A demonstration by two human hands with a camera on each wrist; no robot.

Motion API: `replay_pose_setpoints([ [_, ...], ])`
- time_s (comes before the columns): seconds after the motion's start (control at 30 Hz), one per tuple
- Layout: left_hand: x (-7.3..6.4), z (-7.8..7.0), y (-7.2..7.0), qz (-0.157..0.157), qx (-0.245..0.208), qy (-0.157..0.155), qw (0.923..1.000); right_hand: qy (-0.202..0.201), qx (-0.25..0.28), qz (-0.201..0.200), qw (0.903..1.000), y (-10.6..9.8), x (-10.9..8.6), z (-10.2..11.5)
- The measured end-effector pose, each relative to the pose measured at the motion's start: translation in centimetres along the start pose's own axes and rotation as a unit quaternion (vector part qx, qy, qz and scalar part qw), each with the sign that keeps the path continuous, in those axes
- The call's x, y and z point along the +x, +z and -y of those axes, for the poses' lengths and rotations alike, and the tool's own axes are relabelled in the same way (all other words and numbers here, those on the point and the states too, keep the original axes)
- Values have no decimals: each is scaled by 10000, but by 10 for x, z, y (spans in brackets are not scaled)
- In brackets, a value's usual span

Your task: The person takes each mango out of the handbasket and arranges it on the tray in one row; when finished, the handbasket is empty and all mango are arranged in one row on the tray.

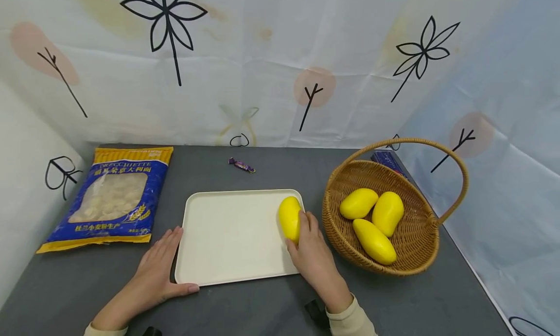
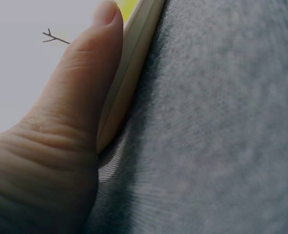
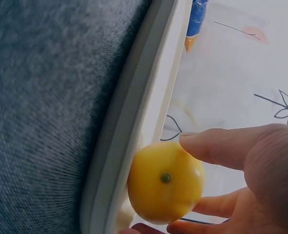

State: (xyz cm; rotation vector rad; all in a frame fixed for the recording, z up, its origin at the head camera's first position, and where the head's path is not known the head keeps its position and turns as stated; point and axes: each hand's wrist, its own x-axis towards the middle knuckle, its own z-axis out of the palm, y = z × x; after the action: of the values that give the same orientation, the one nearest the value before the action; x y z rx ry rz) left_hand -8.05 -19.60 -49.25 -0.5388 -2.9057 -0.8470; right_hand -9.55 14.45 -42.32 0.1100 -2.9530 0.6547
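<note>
At the right end of a cream rectangular tray (image 1: 236, 238) lies a yellow mango (image 1: 289, 219). My right hand (image 1: 312, 253) grips it, thumb on one side and fingers on the other, as the right wrist view shows; the mango's (image 3: 165, 183) stem end faces that camera. My left hand (image 1: 153, 268) rests at the tray's near left corner, fingers straight along the left side and thumb along the front edge. In the left wrist view the thumb (image 2: 85, 73) lies against the tray's rim (image 2: 126, 78).
Right of the tray stands a wicker basket (image 1: 415, 238) with a tall handle and three yellow mangoes (image 1: 375, 241) inside. A dark blue box (image 1: 387, 160) is partly hidden behind it. A blue-and-yellow pasta bag (image 1: 109, 200) lies left. A purple wrapped candy (image 1: 241, 165) lies beyond the tray.
</note>
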Motion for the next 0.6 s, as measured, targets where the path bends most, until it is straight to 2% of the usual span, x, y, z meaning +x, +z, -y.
replay_pose_setpoints([
  [0.13,0,1,2,-37,22,42,10000,91,-85,15,9999,-7,-7,6],
  [0.27,-1,2,3,14,95,126,9999,122,-286,312,9990,-30,-24,17],
  [0.4,-3,4,3,-39,243,245,9994,-136,-478,497,9975,-71,-39,25],
  [0.5,-3,5,2,-76,323,313,9990,-425,-698,263,9963,-106,-42,21],
  [0.6,-2,4,2,5,348,289,9990,-402,-976,148,9943,-140,-34,10],
])
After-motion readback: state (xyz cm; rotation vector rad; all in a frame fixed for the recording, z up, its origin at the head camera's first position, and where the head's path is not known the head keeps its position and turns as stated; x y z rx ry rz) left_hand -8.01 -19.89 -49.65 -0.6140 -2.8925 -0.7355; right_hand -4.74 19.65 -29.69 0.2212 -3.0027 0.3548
